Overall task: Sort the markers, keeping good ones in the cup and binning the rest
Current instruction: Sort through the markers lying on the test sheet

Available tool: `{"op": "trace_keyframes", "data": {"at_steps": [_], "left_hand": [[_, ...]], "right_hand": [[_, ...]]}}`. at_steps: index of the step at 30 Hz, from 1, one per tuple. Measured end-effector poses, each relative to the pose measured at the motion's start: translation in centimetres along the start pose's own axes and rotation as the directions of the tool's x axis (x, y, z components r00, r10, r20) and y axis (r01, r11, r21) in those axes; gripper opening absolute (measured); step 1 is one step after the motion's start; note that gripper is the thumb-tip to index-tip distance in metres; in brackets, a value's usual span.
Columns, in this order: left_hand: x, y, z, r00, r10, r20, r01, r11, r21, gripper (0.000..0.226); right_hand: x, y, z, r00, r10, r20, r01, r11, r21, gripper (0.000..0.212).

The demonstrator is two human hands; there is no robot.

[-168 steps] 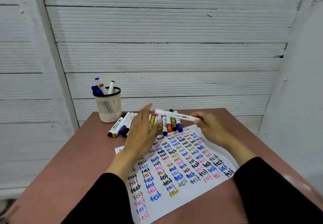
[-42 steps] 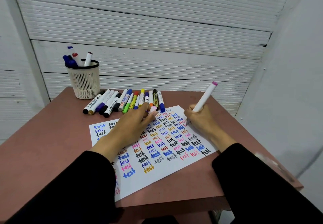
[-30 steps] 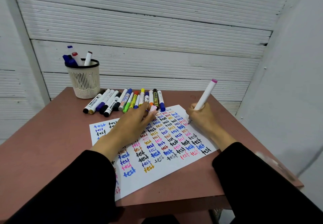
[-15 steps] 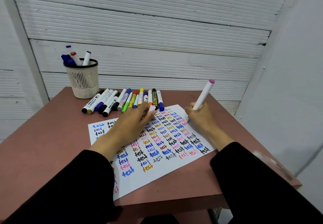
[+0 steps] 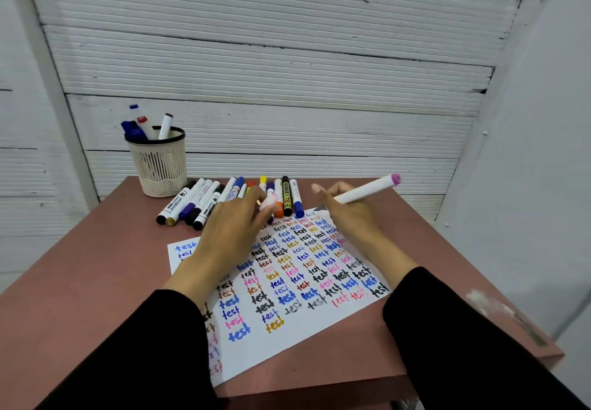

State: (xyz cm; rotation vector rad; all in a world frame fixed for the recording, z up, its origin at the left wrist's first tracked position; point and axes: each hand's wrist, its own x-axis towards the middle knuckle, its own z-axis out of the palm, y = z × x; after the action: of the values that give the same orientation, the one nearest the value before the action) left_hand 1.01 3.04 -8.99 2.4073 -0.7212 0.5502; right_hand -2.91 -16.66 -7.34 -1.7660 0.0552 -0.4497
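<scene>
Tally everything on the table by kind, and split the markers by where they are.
cup: 1
test sheet: 1
pink cap, held in the left hand: 1
pink-ended marker, held in the right hand: 1
markers in cup: 5 visible
markers in row: about 14; the left hand hides some
Total: about 23

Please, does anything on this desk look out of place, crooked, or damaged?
Little stands out. The test sheet lies askew on the table, its near corner past the front edge. Pale worn patches mark the table's right edge. The cup stands upright, and the loose markers lie in a row.
</scene>
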Motion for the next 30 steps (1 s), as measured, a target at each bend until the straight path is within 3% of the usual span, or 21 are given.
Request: {"op": "trace_keyframes", "data": {"at_steps": [5, 10, 14, 20, 24, 30], "left_hand": [[0.3, -0.5, -0.7, 0.986, -0.066, -0.153, 0.093, 0.980, 0.178, 0.033], [0.5, -1.7, -0.8, 0.953, -0.180, -0.243, 0.208, 0.973, 0.096, 0.020], [0.7, -2.2, -0.8, 0.934, -0.277, -0.227, 0.288, 0.958, 0.013, 0.020], [0.7, -1.9, -0.9, 0.924, -0.325, -0.203, 0.328, 0.945, -0.019, 0.030], [0.6, -2.0, -0.8, 0.927, -0.316, -0.204, 0.318, 0.948, -0.022, 0.028], [0.3, -1.9, -1.0, 0.920, -0.327, -0.218, 0.332, 0.943, -0.014, 0.025]], "right_hand": [[1.8, -2.6, 3.9, 0.999, -0.035, 0.018, 0.033, 0.997, 0.065, 0.032], [2.6, -4.2, 7.5, 0.998, 0.005, 0.066, -0.023, 0.963, 0.268, 0.023], [2.6, -4.0, 8.3, 0.997, 0.079, 0.008, -0.075, 0.915, 0.397, 0.011], [1.9, -1.6, 8.0, 0.992, 0.097, -0.081, -0.074, 0.966, 0.247, 0.016], [1.7, -2.3, 8.0, 0.995, 0.077, -0.068, -0.043, 0.914, 0.403, 0.025], [1.9, -2.3, 8.0, 0.992, 0.124, -0.027, -0.093, 0.854, 0.512, 0.022]]}}
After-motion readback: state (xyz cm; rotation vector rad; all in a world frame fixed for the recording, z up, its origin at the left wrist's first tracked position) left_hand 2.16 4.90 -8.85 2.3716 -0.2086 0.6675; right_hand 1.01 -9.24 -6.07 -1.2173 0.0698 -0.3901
